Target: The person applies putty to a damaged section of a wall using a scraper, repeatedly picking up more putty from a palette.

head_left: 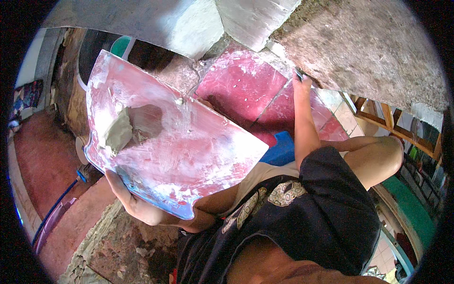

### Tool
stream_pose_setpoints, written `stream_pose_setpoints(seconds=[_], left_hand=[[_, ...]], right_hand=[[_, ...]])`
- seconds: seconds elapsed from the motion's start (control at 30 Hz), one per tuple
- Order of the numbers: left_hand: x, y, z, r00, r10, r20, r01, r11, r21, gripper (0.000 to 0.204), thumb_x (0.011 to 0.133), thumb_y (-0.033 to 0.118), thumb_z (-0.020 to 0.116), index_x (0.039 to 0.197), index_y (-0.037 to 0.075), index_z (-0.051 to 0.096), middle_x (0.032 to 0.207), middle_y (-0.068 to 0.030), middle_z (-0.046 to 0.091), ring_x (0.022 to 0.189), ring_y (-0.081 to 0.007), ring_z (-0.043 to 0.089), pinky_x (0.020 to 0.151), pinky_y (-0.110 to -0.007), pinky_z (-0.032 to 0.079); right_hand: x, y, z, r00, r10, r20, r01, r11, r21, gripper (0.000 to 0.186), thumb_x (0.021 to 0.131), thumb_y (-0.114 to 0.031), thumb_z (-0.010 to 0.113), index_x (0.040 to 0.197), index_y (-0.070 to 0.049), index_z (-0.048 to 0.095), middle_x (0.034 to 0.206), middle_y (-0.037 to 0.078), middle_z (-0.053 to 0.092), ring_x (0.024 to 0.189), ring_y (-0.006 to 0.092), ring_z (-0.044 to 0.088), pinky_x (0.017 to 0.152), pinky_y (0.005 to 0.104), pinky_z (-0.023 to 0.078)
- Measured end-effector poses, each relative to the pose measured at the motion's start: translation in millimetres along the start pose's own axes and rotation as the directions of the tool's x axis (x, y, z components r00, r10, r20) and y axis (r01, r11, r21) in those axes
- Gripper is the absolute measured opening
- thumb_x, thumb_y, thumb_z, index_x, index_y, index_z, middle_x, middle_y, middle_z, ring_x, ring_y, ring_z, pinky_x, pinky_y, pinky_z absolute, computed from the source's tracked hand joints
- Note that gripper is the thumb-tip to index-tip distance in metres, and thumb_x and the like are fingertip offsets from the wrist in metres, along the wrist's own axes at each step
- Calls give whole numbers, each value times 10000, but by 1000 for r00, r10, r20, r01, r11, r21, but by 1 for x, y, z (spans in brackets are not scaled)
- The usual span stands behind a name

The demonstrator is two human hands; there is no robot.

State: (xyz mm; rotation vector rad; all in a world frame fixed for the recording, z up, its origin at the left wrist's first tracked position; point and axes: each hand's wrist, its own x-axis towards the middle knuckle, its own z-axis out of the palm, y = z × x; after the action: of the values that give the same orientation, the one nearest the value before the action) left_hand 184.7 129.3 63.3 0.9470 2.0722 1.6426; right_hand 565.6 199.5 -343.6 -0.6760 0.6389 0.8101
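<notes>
My left hand (pixel 124 195) grips the lower left edge of a flat pinkish board (pixel 203 146), with most of the fingers hidden beneath it. White plaster is smeared over the board, and a thick pale grey lump of plaster (pixel 119 132) sits near its left side. Farther off to the right, my right hand (pixel 302 81) is closed around a small dark-handled tool (pixel 299 75) at the foot of the rough wall (pixel 359 47). The tool's working end cannot be made out, so its kind is unclear.
Red floor tiles (pixel 246 85) with white specks lie beyond the board. White-plastered surfaces (pixel 250 21) meet in a corner above them. Something blue (pixel 281 149) is beside my legs. A wooden frame (pixel 388 116) stands at right, and a blue hose (pixel 54 210) runs at left.
</notes>
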Motion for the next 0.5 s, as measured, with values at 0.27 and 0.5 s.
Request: stream_pose_setpoints(seconds=[0.27, 0.5], left_hand=[[4, 11, 11, 962, -244, -119, 225, 961, -159, 406, 775, 20, 350, 1179, -17, 340, 1167, -214, 372, 1023, -271, 419, 877, -357, 333], [0, 3, 10, 991, -91, -98, 79, 990, -119, 412, 771, 10, 343, 1180, -41, 322, 1178, -238, 347, 1029, -276, 414, 876, -357, 333]], right_hand=[[-40, -15, 13, 994, 2, 110, 6, 998, -69, 294, 788, -74, 302, 1036, 39, 412, 1048, 183, 465, 962, 358, 454, 816, 518, 377], [-95, 30, 13, 986, 60, 158, -25, 977, -212, 247, 789, -118, 374, 997, -5, 447, 976, 138, 504, 903, 279, 506, 732, 402, 470]])
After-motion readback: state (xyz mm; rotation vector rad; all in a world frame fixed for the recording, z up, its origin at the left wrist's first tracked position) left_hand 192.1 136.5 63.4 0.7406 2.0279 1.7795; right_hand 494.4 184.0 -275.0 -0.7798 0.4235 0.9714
